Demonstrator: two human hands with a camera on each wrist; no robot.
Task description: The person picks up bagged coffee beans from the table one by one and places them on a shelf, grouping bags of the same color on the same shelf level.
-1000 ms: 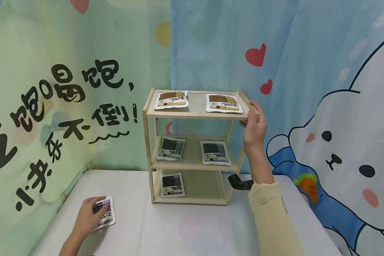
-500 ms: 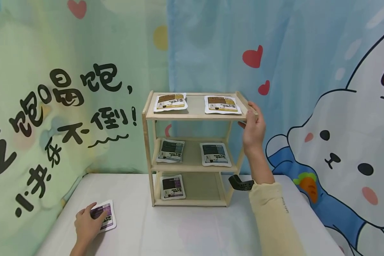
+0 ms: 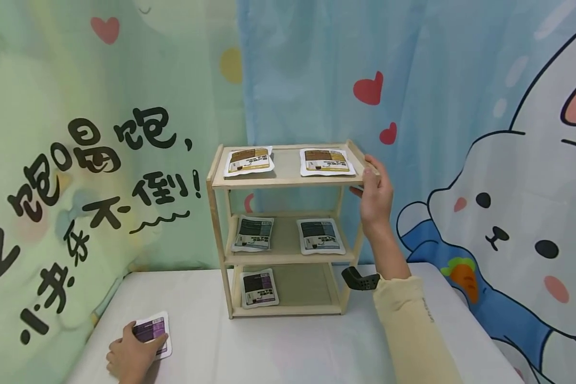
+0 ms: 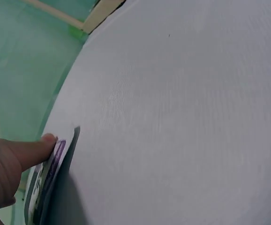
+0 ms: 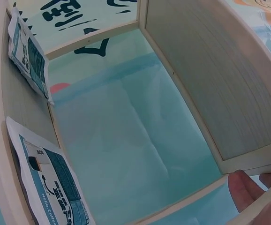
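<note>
At the lower left of the head view my left hand (image 3: 133, 356) pinches a small white coffee sachet with a purple label (image 3: 149, 329) by its edges. In the left wrist view the sachet (image 4: 48, 183) is seen nearly edge-on, the thumb at its upper edge and its shadow beside it. My right hand (image 3: 378, 200) grips the top right side of a three-tier wooden shelf rack (image 3: 288, 259). Fingertips (image 5: 241, 190) curl under that top board in the right wrist view. One similar purple sachet (image 3: 259, 288) lies on the bottom tier, at its left.
On the top tier lie two brown-and-yellow sachets, left (image 3: 248, 161) and right (image 3: 326, 162). The middle tier holds a green one (image 3: 253, 233) and a blue one (image 3: 320, 237). A white-covered table (image 3: 278, 352) supports the rack, with printed curtains (image 3: 297, 64) behind.
The head view has shifted, so the rack sits slightly lower and further left. My left hand has moved toward the near side with the sachet. The right hand keeps its grip on the rack.
</note>
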